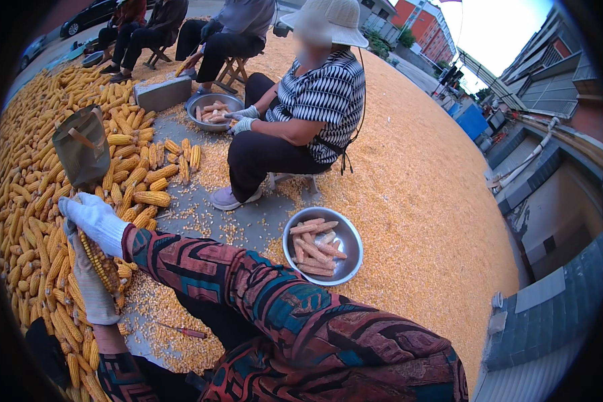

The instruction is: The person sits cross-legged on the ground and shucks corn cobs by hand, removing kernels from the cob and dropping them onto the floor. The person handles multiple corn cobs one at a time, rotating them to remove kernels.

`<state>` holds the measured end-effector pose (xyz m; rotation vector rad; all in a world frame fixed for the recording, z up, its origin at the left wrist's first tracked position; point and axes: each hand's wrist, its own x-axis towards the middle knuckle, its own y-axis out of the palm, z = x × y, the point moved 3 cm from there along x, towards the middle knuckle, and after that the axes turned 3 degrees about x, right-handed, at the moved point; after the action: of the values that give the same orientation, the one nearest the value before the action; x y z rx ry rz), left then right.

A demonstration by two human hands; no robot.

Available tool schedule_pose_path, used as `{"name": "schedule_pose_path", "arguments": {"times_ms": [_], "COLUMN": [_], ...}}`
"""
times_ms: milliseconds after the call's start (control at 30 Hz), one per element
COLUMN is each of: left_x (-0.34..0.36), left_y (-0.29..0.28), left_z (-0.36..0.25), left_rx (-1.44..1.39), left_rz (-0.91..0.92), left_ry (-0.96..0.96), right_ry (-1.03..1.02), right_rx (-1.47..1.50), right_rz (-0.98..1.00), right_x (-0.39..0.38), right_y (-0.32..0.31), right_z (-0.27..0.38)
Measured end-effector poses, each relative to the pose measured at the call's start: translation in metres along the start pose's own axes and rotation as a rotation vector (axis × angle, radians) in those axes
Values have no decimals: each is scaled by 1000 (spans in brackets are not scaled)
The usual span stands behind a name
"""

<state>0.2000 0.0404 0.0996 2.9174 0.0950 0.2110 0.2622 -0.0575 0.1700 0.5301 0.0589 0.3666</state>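
Note:
An ear of corn (99, 262), with dark gaps between some of its kernel rows, stands nearly upright at the left. My left hand (92, 285), in a light work glove, is wrapped round it from the outer side. My right hand (95, 218), in a white glove, closes over the upper end, its fingertips partly hidden. Below and right of my hands, a screwdriver (183, 330) with a red handle lies among loose kernels. A big heap of unshelled ears (40, 234) lies right beside both hands.
A metal bowl (355, 244) of bare cobs stands right of my arm. Opposite, a seated person (318, 100) in gloves works over another bowl (231, 126). A green bag (80, 151) rests on the ears, near a concrete block (161, 94). Shelled kernels (422, 201) spread widely rightward. Several people sit behind.

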Motion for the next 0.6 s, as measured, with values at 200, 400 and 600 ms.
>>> {"name": "schedule_pose_path", "arguments": {"times_ms": [200, 400, 600], "left_x": [1, 37, 3], "left_y": [-7, -87, -8], "left_z": [-3, 93, 20], "left_rx": [1, -353, -322], "left_rz": [-161, -133, 6], "left_ry": [-145, -272, -163], "right_ry": [-71, -291, -214], "right_rx": [-141, -396, 185], "right_rz": [7, 157, -12], "right_x": [-3, -29, 2], "right_y": [13, 47, 10], "right_z": [-11, -8, -5]}}
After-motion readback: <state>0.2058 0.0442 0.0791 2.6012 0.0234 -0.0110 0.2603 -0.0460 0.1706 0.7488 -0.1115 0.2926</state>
